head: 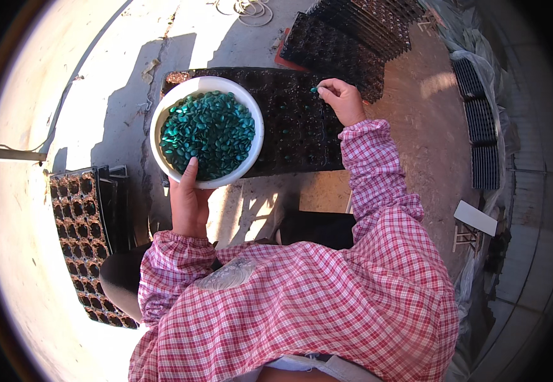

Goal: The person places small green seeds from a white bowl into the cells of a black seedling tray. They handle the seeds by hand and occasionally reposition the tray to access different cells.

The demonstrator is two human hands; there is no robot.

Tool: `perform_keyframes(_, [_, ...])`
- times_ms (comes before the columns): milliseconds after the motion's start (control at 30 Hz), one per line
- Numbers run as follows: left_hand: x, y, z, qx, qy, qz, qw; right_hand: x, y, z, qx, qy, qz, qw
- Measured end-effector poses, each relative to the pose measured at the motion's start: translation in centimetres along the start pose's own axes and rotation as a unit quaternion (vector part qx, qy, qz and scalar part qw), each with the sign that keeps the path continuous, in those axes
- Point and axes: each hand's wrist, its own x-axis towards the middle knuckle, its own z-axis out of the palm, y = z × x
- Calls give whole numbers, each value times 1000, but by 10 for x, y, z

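My left hand (191, 203) grips the near rim of a white plastic bowl (259, 136), its thumb over the edge onto the contents. Green coated seeds (209, 131) fill much of the bowl, which is held above the left part of a black seedling tray (283, 150). Dark soil fills the tray's cells, and single green seeds lie on several of them toward the right. Over the tray's far right part, my right hand (343, 100) pinches a green seed (314, 90) between thumb and fingertips.
Soil-filled trays (334, 52) are stacked beyond the right hand. At the left stand more seedling trays (78, 238) with open cells. Bundled black trays (481, 124) lie along the plastic sheeting at right, near a small stool (465, 237). A coiled hose (252, 10) lies on the concrete floor.
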Motion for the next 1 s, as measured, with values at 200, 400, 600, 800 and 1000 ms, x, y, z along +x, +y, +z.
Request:
perform_keyframes(200, [3,-3,-5,0,-17,0,1000,22,60,-50,-151,48,59,986])
perform_keyframes(400, [3,-4,-2,12,-13,-3,1000,48,83,-59,-352,10,113,929])
perform_keyframes(600, [4,-3,0,1,-13,-4,1000,52,83,-47,-489,1,145,860])
perform_keyframes(800, [2,0,-1,-8,-6,-7,1000,43,53,-40,-422,82,134,893])
perform_keyframes(1000, [3,-2,0,17,-6,-3,1000,52,66,-28,-243,-13,64,968])
